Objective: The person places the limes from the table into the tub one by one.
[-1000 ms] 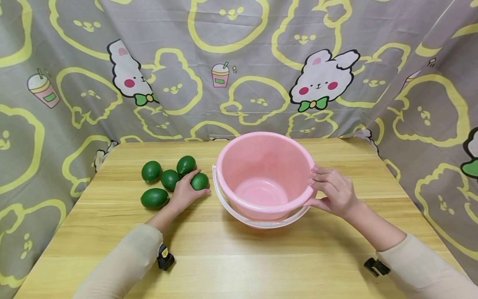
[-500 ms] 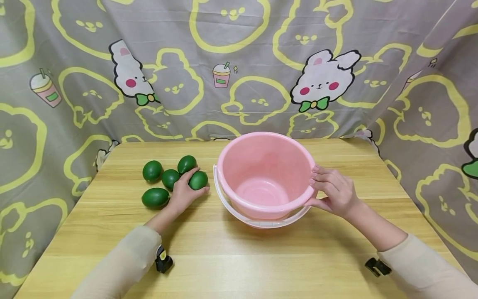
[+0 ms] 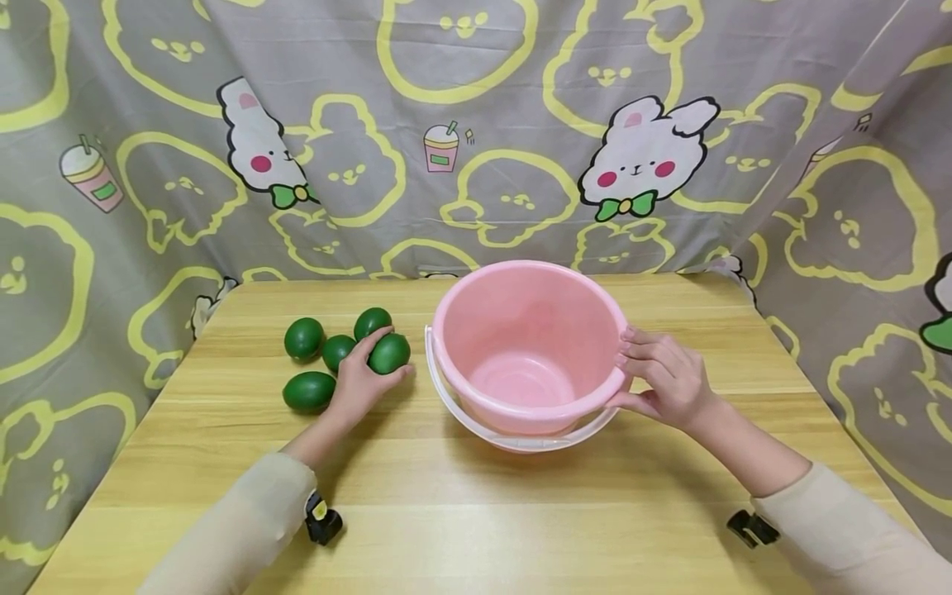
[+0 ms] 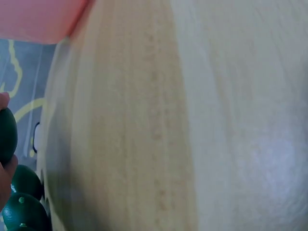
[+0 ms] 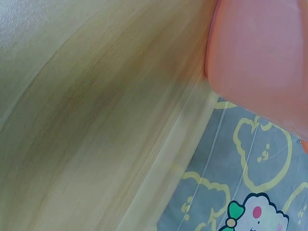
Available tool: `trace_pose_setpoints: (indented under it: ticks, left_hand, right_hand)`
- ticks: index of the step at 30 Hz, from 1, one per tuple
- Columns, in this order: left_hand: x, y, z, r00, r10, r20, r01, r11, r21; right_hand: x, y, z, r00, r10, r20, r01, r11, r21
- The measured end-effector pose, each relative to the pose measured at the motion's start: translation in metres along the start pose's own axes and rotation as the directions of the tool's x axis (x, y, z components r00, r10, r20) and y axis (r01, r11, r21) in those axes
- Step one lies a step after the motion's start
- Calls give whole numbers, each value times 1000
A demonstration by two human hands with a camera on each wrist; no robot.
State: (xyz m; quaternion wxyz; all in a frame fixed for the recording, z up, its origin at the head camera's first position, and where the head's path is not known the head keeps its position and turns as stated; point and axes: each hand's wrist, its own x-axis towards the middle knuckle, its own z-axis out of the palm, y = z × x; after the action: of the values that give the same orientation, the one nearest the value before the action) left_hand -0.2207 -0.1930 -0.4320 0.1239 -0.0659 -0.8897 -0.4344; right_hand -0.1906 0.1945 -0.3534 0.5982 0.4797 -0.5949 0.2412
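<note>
My left hand (image 3: 359,384) grips a smooth dark green lime (image 3: 390,355) between thumb and fingers, a little left of the pink bucket (image 3: 530,411). That same lime (image 4: 6,137) shows at the left edge of the left wrist view, with fingertips above and below it. Several other limes (image 3: 309,392) lie close together on the table around that hand. On the bucket's right side, my right hand (image 3: 669,380) holds the rim, thumb lower and fingers along the edge. The bucket stands upright with nothing inside.
A white handle (image 3: 487,438) hangs down round the front of the bucket. The wooden table (image 3: 476,529) ends at the back against a grey curtain (image 3: 506,99) printed with cartoon animals. Black wrist devices (image 3: 323,521) sit under both sleeves.
The gripped lime has come up and slightly left with my left hand, and looks a little larger. My right hand and the bucket stay where they were.
</note>
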Motion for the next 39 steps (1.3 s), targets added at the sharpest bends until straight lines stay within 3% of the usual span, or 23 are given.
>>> trace_pose_setpoints:
  ticks: [21, 28, 39]
  left_hand:
    - [-9, 13, -28, 990, -103, 99, 105, 994, -20]
    - [-7, 16, -36, 990, -69, 119, 71, 997, -18]
    - [-8, 25, -45, 988, -67, 142, 71, 997, -28]
  right_hand:
    - [1, 0, 2, 1000, -7, -23, 7, 1000, 6]
    - [0, 0, 1, 1000, -9, -20, 9, 1000, 8]
    - [0, 0, 1, 1000, -17, -18, 17, 1000, 5]
